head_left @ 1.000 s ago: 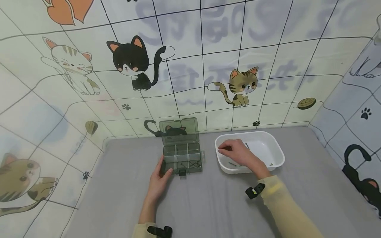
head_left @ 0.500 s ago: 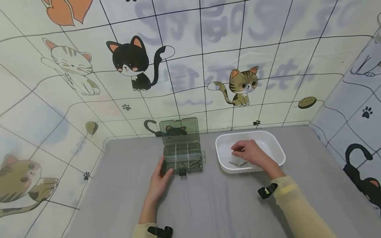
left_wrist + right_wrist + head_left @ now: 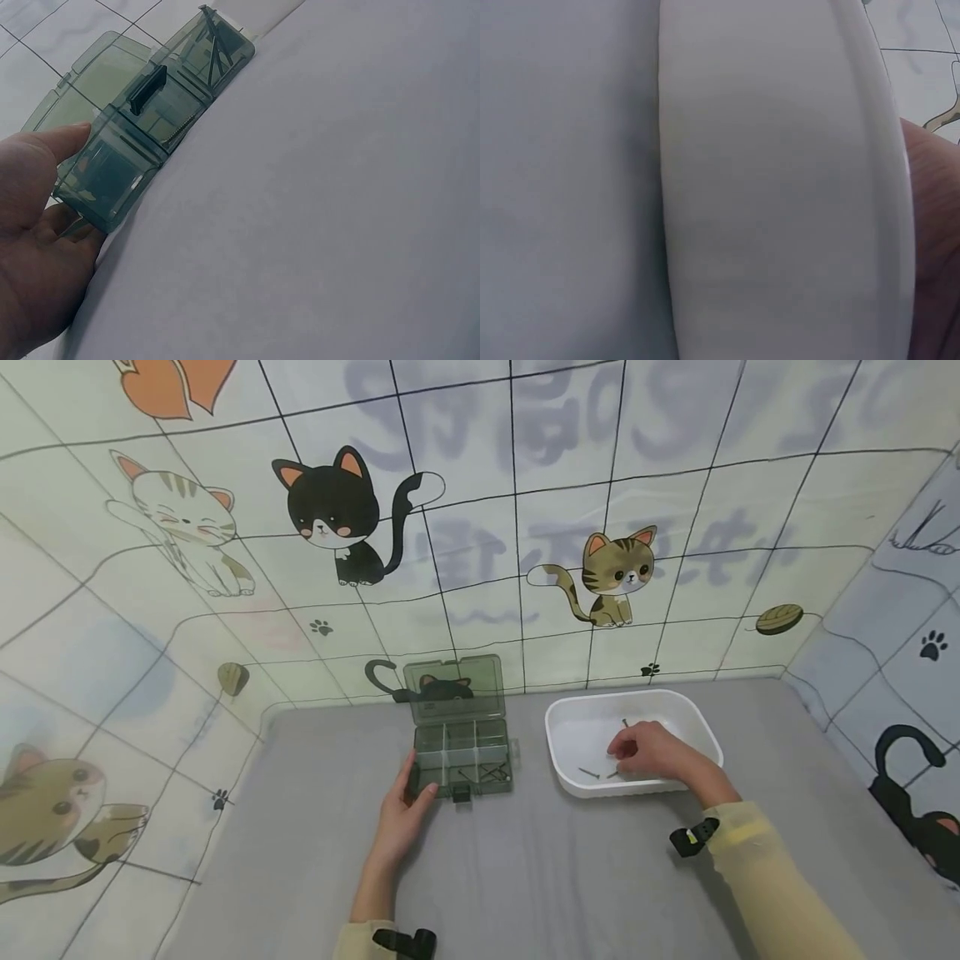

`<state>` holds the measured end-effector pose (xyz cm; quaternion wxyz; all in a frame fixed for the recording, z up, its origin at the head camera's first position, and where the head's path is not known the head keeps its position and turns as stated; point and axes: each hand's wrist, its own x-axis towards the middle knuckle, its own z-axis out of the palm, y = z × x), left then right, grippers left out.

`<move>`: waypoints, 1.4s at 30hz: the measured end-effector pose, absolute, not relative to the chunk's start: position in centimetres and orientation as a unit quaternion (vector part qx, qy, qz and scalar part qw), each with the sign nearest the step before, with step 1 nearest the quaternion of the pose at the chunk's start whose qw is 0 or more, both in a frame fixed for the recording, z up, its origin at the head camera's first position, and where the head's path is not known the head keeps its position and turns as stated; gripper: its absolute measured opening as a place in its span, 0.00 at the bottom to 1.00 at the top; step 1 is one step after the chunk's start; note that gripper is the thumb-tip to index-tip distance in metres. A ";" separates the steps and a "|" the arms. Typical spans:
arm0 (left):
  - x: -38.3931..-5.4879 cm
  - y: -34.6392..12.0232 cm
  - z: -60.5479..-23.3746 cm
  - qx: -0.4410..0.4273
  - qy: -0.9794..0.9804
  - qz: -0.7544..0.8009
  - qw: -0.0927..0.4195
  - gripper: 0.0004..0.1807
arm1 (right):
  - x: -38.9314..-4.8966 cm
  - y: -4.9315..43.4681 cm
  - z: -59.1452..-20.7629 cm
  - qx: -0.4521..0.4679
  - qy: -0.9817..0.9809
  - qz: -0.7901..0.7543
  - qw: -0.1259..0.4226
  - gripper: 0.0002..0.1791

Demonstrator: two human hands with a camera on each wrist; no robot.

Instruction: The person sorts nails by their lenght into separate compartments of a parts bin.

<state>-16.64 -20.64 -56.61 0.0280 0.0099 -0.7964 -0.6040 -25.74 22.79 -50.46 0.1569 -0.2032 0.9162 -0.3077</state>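
Note:
A translucent green compartment box [image 3: 461,739] stands with its lid [image 3: 456,689] raised against the wall. My left hand [image 3: 399,814] grips its front left corner, thumb at the front and fingers along the side; the left wrist view shows the thumb [image 3: 67,141] on the wall. Several screws [image 3: 492,772] lie in the front middle and right compartments. My right hand [image 3: 660,756] is inside the white tray [image 3: 561,760], fingers bent downward with a gap between thumb and index finger. Loose screws [image 3: 588,773] lie left of it, another close by the thumb.
Grey cloth [image 3: 525,877] covers the table. A cat-printed sheet [image 3: 480,527] rises behind and at both sides. The tray's outer wall [image 3: 780,180] fills much of the right wrist view and hides the fingertips there.
My right hand has moved right and lower inside the tray, uncovering screws to its left. My left hand and the box stay in place.

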 end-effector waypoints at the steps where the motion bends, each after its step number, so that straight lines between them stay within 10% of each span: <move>1: -16.7 -20.6 -56.6 0.011 -0.797 -0.604 0.028 0.41 | -25.7 22.8 -50.5 -0.203 0.916 -0.306 0.160 0.10; 20: -16.8 -20.4 -56.8 0.010 -0.792 -0.609 0.034 0.40 | -25.9 23.0 -50.8 -0.215 0.906 -0.284 0.229 0.10; 42: -16.8 -20.5 -56.7 0.006 -0.795 -0.605 0.032 0.41 | -26.5 23.5 -51.9 -0.218 0.915 -0.297 0.167 0.02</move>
